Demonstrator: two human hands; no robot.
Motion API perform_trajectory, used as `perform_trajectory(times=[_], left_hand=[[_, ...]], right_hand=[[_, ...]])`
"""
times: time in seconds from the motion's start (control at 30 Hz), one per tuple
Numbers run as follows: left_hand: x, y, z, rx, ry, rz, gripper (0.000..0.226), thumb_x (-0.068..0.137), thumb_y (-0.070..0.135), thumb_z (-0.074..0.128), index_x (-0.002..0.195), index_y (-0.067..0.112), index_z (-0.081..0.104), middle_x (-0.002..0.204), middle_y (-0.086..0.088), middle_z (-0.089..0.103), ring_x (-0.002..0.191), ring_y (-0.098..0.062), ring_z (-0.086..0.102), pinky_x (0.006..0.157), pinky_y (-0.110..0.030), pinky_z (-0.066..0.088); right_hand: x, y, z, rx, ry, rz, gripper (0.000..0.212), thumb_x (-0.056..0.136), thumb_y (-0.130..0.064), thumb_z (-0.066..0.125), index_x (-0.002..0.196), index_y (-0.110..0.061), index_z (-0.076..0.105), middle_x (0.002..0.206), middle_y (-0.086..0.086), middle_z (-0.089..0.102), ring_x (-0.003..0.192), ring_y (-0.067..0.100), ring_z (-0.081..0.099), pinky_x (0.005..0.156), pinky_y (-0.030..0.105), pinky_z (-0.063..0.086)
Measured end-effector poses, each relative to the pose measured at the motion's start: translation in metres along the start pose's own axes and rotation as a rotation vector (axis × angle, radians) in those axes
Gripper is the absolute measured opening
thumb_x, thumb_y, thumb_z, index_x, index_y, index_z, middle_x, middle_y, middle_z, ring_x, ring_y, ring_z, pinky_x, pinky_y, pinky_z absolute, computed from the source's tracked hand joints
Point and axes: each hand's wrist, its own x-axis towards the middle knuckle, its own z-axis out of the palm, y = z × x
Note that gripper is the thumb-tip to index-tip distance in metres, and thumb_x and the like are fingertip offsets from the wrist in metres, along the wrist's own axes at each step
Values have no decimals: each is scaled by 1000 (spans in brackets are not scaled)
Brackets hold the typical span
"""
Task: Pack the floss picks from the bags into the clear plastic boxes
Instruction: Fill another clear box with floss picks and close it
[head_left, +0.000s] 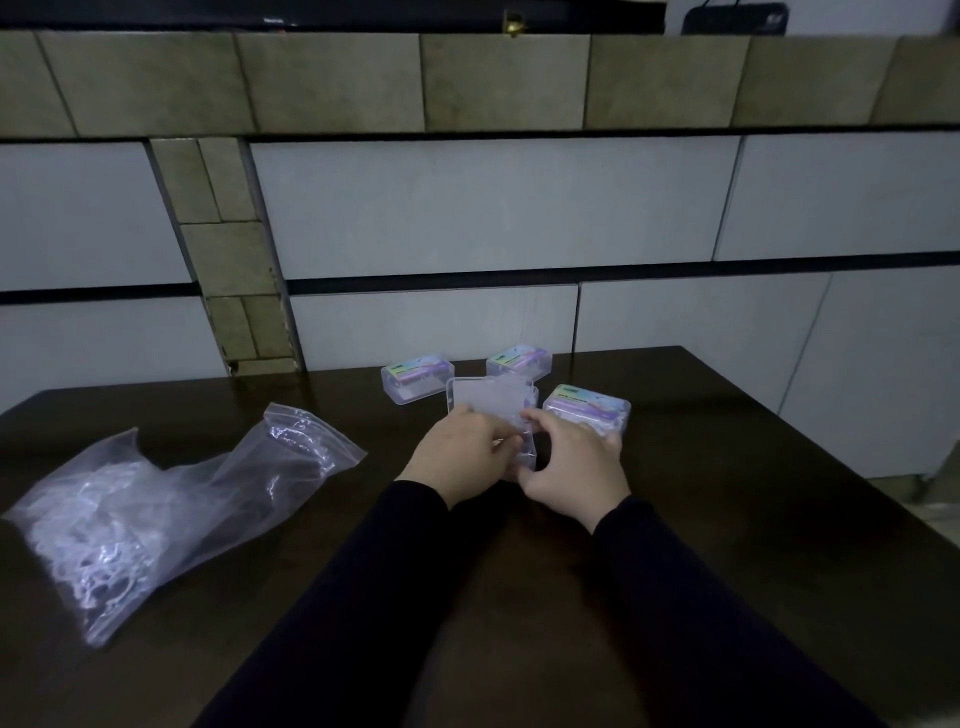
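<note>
- Floss picks (98, 540) — a heap of pale, tangled pieces, lying inside a clear zip bag (171, 509) at the lower left of the frame; the bag is resting flat on the dark table (727, 519), its sealed edge pointing toward the centre.
- Open clear box (491, 410) — sitting at the centre of the frame, lid standing up behind the hands; whitish contents are showing through the plastic, too blurred to count.
- Left hand (457, 457) — curling its fingers over the left side of the open clear box, fingertips pinching at its front edge; whether picks are caught in the pinch I cannot tell.
- Right hand (574, 467) — gripping the right side of the same box, thumb tucked underneath at the near corner, fingers wrapping over the top.
- Closed boxes with coloured labels — three in all, each lying lid-down and shut: one (415, 383) just left of the raised lid, one (519, 361) just behind it toward the wall, one (587, 410) just right of it, touching the right hand's knuckles.
- Dark sleeves (675, 597) — covering both forearms, running in from the bottom edge of the frame.
- Tiled wall (467, 208) — pale and olive tiles filling the upper half of the frame, standing directly behind the table.
</note>
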Motion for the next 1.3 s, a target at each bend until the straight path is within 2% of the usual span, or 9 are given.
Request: perform_trajectory(times=[0.17,0.3,0.53,0.67,0.83,0.93,1.1,1.17,1.3], left_hand=[[-4,-8,-2,36,25,-6,31,95,33,48,69,28,63,78,4,63,83,-11,52,80,-37,49],[-9,-14,-3,60,95,-11,29,93,36,47,88,26,74,93,10,68,87,-7,46,77,-24,41],[-17,-9,-6,57,17,33,29,94,34,45,95,28,74,104,16,68,90,-3,44,83,-25,41],[-22,-6,-6,46,137,17,28,96,33,46,101,27,72,102,13,68,82,-3,41,71,-20,35],[-38,-2,-11,108,255,43,28,95,33,46,98,25,72,102,12,67,83,-7,46,70,-22,38],[-51,-6,-22,150,301,35,27,95,33,48,98,23,73,99,9,67,86,-9,51,74,-26,46],[-76,-20,-56,191,291,7,25,95,32,50,100,21,72,101,7,66,91,-11,52,80,-29,48],[-88,-28,-71,202,288,-7,23,95,31,51,101,23,72,102,7,65,92,-10,53,80,-28,48],[-115,-53,-98,229,400,-71,21,92,31,55,95,23,74,98,7,67,91,-12,56,77,-28,47]], right_hand=[[-1,0,-1,-10,4,4,67,84,-52,60,144,-34,34,138,-7,51,128,16,43,110,46,21],[-2,0,-1,-7,5,6,69,83,-54,62,143,-35,35,138,-8,51,129,16,43,109,46,21],[-3,-2,-2,-20,-12,20,71,82,-60,59,144,-34,34,139,-8,50,129,17,42,109,46,22],[-7,-6,-3,-67,6,10,71,82,-56,60,144,-33,34,141,-7,48,129,19,41,109,47,26],[-15,-15,-7,-83,69,-5,63,82,-53,61,139,-31,42,135,-4,50,126,19,42,106,44,32],[-20,-30,-8,-62,85,-64,52,85,-47,61,132,-30,48,130,-5,52,123,17,43,104,41,33],[-29,-63,-1,11,165,-216,31,87,-42,61,116,-31,58,112,-10,56,111,11,48,100,36,34],[-33,-80,5,33,132,-288,27,88,-41,59,113,-31,58,109,-11,57,108,9,47,100,34,33],[-44,-119,27,15,64,-456,24,91,-41,53,109,-26,59,106,-7,56,104,14,49,92,33,35]])
